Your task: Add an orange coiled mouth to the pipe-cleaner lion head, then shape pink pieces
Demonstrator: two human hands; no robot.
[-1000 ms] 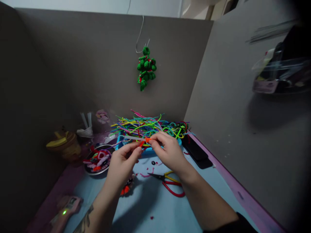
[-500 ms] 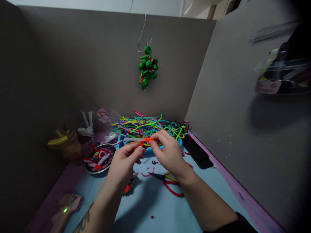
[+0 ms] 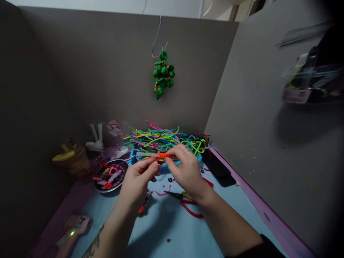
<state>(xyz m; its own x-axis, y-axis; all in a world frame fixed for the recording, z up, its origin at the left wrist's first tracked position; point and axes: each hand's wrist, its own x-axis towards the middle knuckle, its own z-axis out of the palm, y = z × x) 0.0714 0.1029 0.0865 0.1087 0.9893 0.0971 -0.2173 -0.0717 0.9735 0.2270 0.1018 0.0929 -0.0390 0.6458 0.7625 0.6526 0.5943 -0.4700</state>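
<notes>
An orange pipe cleaner (image 3: 162,156) is wound in tight coils around a pale, straight stick (image 3: 146,154), which points left above the table. My left hand (image 3: 141,173) is closed, thumb and forefinger pinching the pipe cleaner just below the coils. From the right, my right hand (image 3: 182,163) pinches the coiled end; its fingers hide the far end of the stick. Below my right wrist lie scissors (image 3: 185,202) with red handles, blades toward the left. A small beaded or fuzzy piece (image 3: 144,203) is partly covered by my left forearm.
A blue tray (image 3: 131,160) heaped with colourful pipe cleaners (image 3: 161,138) stands behind my hands. On the left are a metal bowl (image 3: 107,192) of fuzzy pieces and a pink glue gun (image 3: 77,229). A black phone (image 3: 219,168) lies right. A green ornament (image 3: 163,73) hangs above.
The orange coils show a little more between my fingertips, and my right fingers have shifted slightly. Both hands stay in nearly the same place.
</notes>
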